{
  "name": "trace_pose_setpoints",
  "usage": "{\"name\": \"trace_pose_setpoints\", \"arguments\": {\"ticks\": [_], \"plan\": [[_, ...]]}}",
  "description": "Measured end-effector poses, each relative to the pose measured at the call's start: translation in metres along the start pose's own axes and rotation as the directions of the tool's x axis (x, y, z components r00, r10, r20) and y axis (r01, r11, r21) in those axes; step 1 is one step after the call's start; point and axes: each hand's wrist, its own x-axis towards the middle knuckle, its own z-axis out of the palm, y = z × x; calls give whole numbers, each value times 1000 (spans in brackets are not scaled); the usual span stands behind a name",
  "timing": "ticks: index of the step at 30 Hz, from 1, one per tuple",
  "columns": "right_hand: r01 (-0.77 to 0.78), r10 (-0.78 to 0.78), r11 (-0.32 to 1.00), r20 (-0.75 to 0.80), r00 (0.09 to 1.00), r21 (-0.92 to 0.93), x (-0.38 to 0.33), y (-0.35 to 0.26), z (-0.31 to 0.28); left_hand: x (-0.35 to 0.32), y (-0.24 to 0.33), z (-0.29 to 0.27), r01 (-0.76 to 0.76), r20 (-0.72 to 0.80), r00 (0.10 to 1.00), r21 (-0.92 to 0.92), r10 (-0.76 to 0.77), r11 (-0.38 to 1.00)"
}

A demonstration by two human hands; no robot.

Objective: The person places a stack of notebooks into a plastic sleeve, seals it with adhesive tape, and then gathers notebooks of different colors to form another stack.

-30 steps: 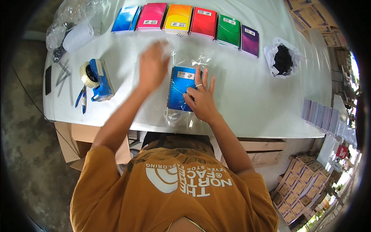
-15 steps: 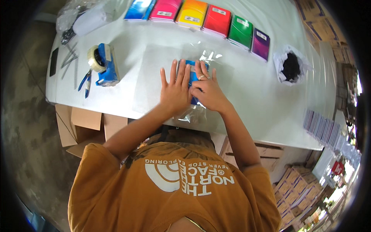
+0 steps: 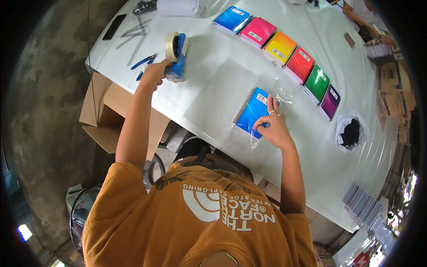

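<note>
A blue spiral notebook (image 3: 251,108) in a clear plastic wrapper (image 3: 284,94) lies on the table in front of me. My right hand (image 3: 274,128) holds it down by its right side, two fingers stretched over the cover, thumb and forefinger bent together. Out to the left, my left hand (image 3: 155,73) is at the side of a blue tape dispenser (image 3: 179,66) with a roll of clear tape (image 3: 171,45). Its fingers are mostly curled, the forefinger reaching to the dispenser; what they pinch, if anything, is hidden.
Spiral notebooks in several colours, such as a yellow one (image 3: 280,47), line the far side. Blue pliers (image 3: 144,61), loose wire spirals (image 3: 137,51) and a phone (image 3: 114,27) lie left. A white bag with dark contents (image 3: 353,129) stands right. An open carton (image 3: 100,127) sits below the table's left edge.
My left hand has left the blue notebook and moved left to the tape dispenser. My right hand stays on the notebook. The view has turned, and more of the notebook's cover shows.
</note>
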Motion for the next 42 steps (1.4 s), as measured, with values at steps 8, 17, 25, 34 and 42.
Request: {"name": "trace_pose_setpoints", "arguments": {"ticks": [8, 17, 25, 34, 42], "plan": [[-10, 8, 1000, -98, 995, -18, 3, 8, 9, -10, -90, -8, -315, 125, 910, -408, 394, 857], [-63, 54, 995, -118, 992, -76, -1, -9, -5, -98, 10, 108, -544, 524, 645, -197, 556, 816], [-31, 19, 993, -106, 994, -110, 0, 7, -5, -96, 58, 166, -719, 733, 663, 680, 152, -146], [572, 102, 472, -686, 720, 671, 5, 3, 58, -83, -45, 195, -612, 525, 494, -355, 692, 707], [491, 146, 776, -869, 472, 397, 26, -19, 48, -110, -37, 196, -866, 84, 399, -293, 913, 406]]}}
